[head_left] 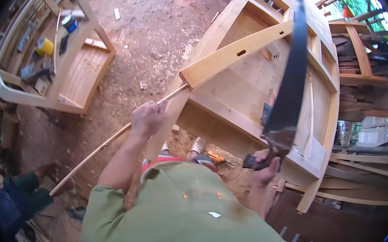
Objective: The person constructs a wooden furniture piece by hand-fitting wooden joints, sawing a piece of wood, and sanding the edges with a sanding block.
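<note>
My left hand (pixel 148 117) is closed around a long thin wooden strip (pixel 90 163). The strip slants from the lower left up to the end of a pale board with slots (pixel 224 60), which lies across a large wooden frame (pixel 294 161). My right hand (pixel 265 168) grips the handle of a handsaw (pixel 292 79). Its dark, wide blade points up and away over the frame, and no cut shows under it. Whether the strip's tip lies on or under the board I cannot tell.
At left, a curved wooden frame (pixel 11 94) holds a yellow roll (pixel 45 47), a blue can (pixel 70 23) and tools. An orange power tool (pixel 218 158) lies on the shaving-covered floor (pixel 151 36). Stacked planks (pixel 363 174) line the right side. Another person's legs (pixel 25 193) are at lower left.
</note>
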Demonstrator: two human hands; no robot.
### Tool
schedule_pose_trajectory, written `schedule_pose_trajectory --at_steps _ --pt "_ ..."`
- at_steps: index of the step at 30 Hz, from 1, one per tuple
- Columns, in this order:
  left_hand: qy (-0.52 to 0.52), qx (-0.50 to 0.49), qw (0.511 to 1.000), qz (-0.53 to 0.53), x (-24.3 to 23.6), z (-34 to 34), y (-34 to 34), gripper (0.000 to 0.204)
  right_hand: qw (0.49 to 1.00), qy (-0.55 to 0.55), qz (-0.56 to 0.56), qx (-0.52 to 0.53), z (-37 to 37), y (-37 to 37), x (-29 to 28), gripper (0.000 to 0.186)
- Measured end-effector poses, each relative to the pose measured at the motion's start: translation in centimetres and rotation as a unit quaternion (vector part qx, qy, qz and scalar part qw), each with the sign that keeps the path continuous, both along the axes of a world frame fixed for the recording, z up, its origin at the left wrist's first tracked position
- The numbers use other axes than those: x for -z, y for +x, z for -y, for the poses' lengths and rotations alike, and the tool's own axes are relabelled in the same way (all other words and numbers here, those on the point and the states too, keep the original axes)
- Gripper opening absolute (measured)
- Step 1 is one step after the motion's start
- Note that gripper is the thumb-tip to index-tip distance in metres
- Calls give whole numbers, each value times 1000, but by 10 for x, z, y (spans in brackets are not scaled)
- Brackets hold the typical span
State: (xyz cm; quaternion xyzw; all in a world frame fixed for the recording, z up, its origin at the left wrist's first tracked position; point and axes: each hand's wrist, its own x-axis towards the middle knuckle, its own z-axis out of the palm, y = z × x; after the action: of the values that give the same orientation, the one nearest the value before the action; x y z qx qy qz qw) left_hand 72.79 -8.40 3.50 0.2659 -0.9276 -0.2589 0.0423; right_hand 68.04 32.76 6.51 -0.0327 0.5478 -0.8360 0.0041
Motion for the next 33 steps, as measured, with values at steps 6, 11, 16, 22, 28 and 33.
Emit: schedule_pose_trajectory --at_steps 6,11,16,22,28,33 --pt "30 -51 998 37 -13 -16 53 57 984 88 -32 -150 28 19 -22 47" --pt "49 -79 991 94 -25 -21 35 66 931 249 15 -266 33 27 -52 62" --pt "92 -97 985 107 -20 -25 -1 79 893 303 -46 -329 44 39 -48 62" --pt "103 -78 974 187 -5 -9 -12 85 882 300 -29 -362 42 51 -39 67" --pt "65 -7 984 168 27 11 -13 79 865 330 -102 -364 35 59 -35 69" --pt "5 62 992 113 50 30 -11 60 879 312 -124 -338 33 62 -21 71"
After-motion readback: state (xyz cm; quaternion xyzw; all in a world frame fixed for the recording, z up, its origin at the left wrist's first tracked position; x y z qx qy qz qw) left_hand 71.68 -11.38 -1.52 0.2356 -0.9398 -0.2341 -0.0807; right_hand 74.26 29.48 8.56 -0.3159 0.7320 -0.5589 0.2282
